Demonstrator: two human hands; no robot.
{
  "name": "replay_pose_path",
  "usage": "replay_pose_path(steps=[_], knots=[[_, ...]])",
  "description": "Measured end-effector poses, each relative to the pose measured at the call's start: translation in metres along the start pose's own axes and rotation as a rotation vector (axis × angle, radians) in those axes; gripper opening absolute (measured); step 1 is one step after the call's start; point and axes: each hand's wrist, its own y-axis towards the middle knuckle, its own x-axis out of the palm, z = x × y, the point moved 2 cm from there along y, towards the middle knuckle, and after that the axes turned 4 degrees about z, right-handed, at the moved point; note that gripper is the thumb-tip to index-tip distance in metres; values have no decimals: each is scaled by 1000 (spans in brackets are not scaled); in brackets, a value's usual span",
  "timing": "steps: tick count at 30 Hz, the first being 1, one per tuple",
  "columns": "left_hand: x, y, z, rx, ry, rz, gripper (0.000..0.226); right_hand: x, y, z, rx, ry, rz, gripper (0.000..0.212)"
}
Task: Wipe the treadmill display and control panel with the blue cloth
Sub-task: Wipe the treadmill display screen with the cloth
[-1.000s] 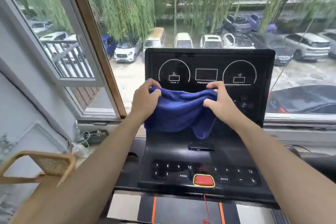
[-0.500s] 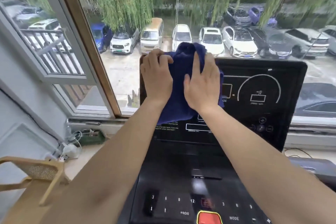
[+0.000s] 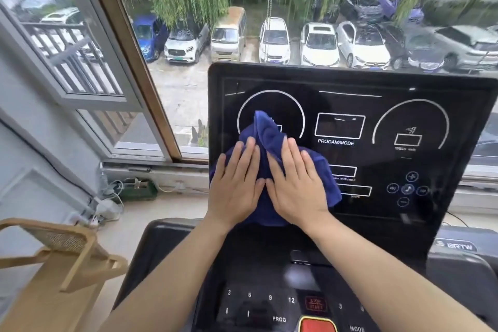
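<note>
Blue cloth (image 3: pixel 272 140) is bunched against the lower left of the treadmill display (image 3: pixel 347 127), a peak of it riding up over the left dial. Left hand (image 3: pixel 237 186) and right hand (image 3: pixel 297 184) lie flat on it side by side, fingers spread, thumbs nearly touching; palms press, nothing is pinched. I judge the cloth soft, light and limp: it folds and creeps under pressure, so broad palm contact suits it better than a fingertip grip. The display looks glossy, hard and smooth, so the cloth should slide easily. The screen stands upright on its mount; heavy pushing may flex it. Control panel (image 3: pixel 272 302) below, with numbered keys and red button (image 3: pixel 318 325), is uncovered.
</note>
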Motion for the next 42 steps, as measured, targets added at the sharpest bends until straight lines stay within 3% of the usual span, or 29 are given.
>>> replay_pose_path(steps=[3, 8, 11, 16, 20, 25, 29, 35, 38, 42], knots=[[-20, 52, -9, -53, -15, 79, 72, -19, 55, 21, -67, -29, 64, 57], [-45, 114, -23, -186, -96, 139, 72, -43, 117, 42, 38, -15, 118, 61], [-31, 76, -17, -176, -105, 145, 74, -27, 83, 25, 46, 19, 94, 60], [9, -47, -4, -123, -90, -40, 75, 9, -16, -23, -139, 1, -81, 54], [-2, -17, -11, -119, -61, -25, 69, 1, 12, -12, -247, -30, -30, 54], [-46, 106, -27, -231, -111, 92, 70, -40, 111, 37, -31, -32, 133, 59], [-38, 92, -16, -208, -92, 99, 70, -32, 84, 30, 92, -3, 106, 60], [3, -31, 30, -119, -88, -103, 72, 1, -38, 5, -123, -34, -88, 53], [-2, -3, 50, -142, -70, -113, 67, -10, -27, 34, -184, -76, -27, 58], [-23, 106, 80, -161, -119, 32, 70, -44, 35, 111, 19, -82, 59, 60]])
